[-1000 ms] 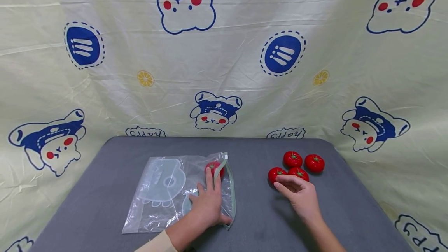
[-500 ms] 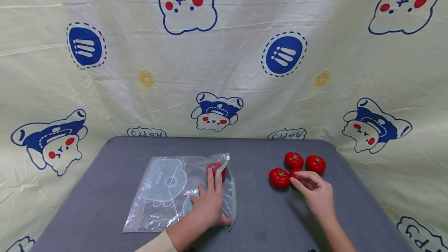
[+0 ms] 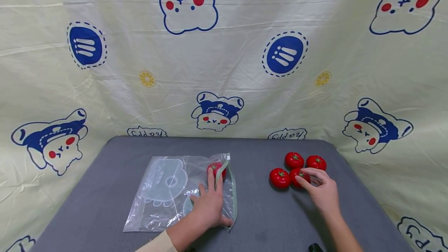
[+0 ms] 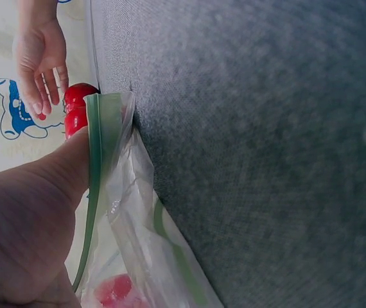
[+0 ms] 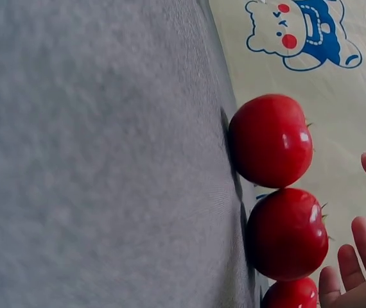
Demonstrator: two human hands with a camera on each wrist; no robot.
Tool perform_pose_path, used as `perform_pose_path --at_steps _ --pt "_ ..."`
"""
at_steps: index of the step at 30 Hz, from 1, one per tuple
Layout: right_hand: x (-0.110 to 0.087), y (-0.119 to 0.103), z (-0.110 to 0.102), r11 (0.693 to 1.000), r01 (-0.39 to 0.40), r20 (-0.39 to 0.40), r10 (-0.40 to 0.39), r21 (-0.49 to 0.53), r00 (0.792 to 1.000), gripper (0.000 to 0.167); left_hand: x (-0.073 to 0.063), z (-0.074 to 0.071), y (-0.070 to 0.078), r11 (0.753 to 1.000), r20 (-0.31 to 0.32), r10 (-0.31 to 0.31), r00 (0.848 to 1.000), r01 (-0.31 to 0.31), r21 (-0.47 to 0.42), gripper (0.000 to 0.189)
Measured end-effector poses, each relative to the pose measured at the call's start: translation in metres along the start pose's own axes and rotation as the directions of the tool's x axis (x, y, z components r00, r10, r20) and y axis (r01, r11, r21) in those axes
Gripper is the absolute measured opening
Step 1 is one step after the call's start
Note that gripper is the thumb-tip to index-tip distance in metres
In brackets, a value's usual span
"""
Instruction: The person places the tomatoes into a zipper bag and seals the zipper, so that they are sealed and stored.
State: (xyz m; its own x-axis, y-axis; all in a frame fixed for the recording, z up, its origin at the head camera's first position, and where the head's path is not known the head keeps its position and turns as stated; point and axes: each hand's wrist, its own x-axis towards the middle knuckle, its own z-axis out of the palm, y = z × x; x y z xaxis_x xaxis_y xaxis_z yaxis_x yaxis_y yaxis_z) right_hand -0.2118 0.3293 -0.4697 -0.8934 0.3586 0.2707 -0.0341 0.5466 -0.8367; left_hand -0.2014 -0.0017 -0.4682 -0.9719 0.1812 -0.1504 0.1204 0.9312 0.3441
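My right hand (image 3: 323, 189) has its fingers apart around the tomato (image 3: 294, 174) at its 10 o'clock; contact I can't confirm. A neighbouring tomato (image 3: 280, 178) sits right beside it at 9 o'clock, so a pinch closing off-centre could roll both across the table (image 3: 259, 221). My left hand (image 3: 210, 203) lies with fingers spread on the clear bag (image 3: 178, 195), its mouth facing 3 o'clock. The bagged tomato (image 3: 215, 166), at that hand's 12 o'clock, could roll towards the mouth if I press unevenly.
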Motion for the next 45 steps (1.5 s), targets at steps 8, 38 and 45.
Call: perform_pose_path --at_steps 8,38,45 --pt "0.01 0.008 -0.004 0.996 -0.058 0.072 0.063 -0.069 0.995 0.05 0.0 0.001 0.0 1.0 0.002 -0.001 1.0 0.001 0.002 0.144" --pt "0.025 0.03 -0.007 0.977 -0.206 0.361 0.211 -0.053 0.908 0.089 0.002 0.002 -0.003 1.0 0.007 0.003 1.0 -0.003 -0.024 0.144" --pt "0.024 0.03 -0.008 0.97 -0.234 0.372 0.239 -0.059 0.897 0.09 0.001 0.001 -0.002 1.0 0.006 0.003 1.0 -0.003 -0.018 0.144"
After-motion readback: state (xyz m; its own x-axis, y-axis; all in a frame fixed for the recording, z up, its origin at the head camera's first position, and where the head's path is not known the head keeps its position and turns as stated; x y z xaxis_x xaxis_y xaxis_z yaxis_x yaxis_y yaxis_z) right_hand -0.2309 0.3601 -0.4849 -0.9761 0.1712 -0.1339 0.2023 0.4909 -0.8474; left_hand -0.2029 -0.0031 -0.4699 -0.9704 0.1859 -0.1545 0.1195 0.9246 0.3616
